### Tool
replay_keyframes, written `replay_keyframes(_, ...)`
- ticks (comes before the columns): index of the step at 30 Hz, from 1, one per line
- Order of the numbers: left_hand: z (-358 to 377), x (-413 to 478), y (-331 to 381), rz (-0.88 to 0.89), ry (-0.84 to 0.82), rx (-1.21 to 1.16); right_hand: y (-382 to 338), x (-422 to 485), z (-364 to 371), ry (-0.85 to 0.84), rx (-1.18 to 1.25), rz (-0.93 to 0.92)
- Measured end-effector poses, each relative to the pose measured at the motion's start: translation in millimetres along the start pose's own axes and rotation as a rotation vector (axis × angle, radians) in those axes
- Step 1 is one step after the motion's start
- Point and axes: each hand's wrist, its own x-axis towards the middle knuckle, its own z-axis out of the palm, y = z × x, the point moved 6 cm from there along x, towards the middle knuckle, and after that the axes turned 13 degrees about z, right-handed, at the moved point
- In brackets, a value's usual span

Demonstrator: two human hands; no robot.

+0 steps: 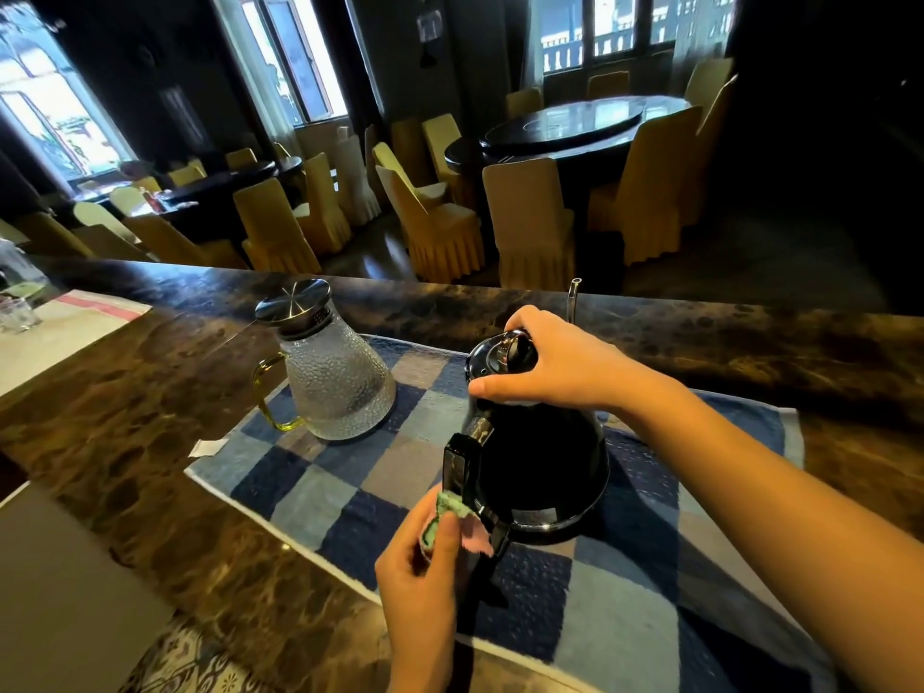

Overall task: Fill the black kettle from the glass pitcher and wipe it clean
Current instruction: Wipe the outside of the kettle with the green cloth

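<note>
Two hands are on the black kettle point(537, 472), which stands upright on a blue checked towel point(350, 497) spread over the dark marble counter point(150, 402). The right hand point(547, 367) is cupped over the lid point(502, 352), fingers curled round its edge and thumb laid along the rim, steadying the pot from above. The left hand point(425, 557) pinches a small green and pink cloth point(452, 512) between thumb and fingers and presses it to the lower end of the handle point(465, 467).

The kettle looks hard and glossy. With water inside I would expect it to be heavy and slick where wet, so the handle is the sure place to lift it.

Its long axis runs straight up, from wide base to narrow top. The handle points toward the person and slightly left. A thin clear tube point(575, 297) rises behind the right hand. I cannot tell whether that is the spout.

The glass pitcher point(335, 377) stands on the same towel to the kettle's left, apart from it, steel lid on, yellow-green handle facing left. Beyond the counter are round tables and chairs point(440, 227) in yellow covers.
</note>
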Motion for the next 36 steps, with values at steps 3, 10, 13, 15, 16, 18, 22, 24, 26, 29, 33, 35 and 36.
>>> replay_keyframes(3, 4, 20, 19, 0.055, -0.219, 0.017, -2, -1, -1, -0.011, 0.011, -0.014)
replay_keyframes(10, 19, 52, 16, 0.03, -0.711, -0.035, -4, -3, -3, -0.014, 0.033, -0.021)
replay_keyframes(13, 11, 32, -11, -0.009, -0.771, -0.007, -3, -3, -3, -0.014, 0.031, -0.017)
replay_keyframes(15, -1, 24, -32, -0.029, -0.692, 0.062, -2, -3, -4, -0.01, 0.031, -0.017)
replay_keyframes(16, -6, 23, -39, -0.026, -0.647, 0.098, -2, -3, -4, -0.01, 0.034, -0.018)
replay_keyframes(18, -8, 22, -40, 0.024, -0.609, 0.159, -3, -3, -4, -0.015, 0.039, -0.019)
replay_keyframes(22, 5, 25, -17, 0.165, -0.61, 0.231, -2, -1, -4, -0.017, 0.046, -0.015)
replay_keyframes(24, 12, 28, -3, 0.169, -0.569, 0.201, -2, -2, -3, -0.02, 0.055, -0.012)
replay_keyframes(26, 21, 30, 13, 0.16, -0.533, 0.159, -2, -1, -3, -0.022, 0.058, -0.013)
replay_keyframes(29, 31, 33, 32, 0.093, -0.5, 0.075, -2, -1, -3, -0.025, 0.064, -0.016)
replay_keyframes(33, 36, 40, 46, 0.096, -0.494, 0.132, -3, 0, -3, -0.026, 0.077, -0.02)
replay_keyframes(35, 34, 39, 45, 0.241, -0.434, 0.331, -2, 0, -3, -0.015, 0.078, -0.02)
replay_keyframes(36, 33, 36, 43, 0.312, -0.376, 0.442, -2, 0, -3, -0.006, 0.074, -0.022)
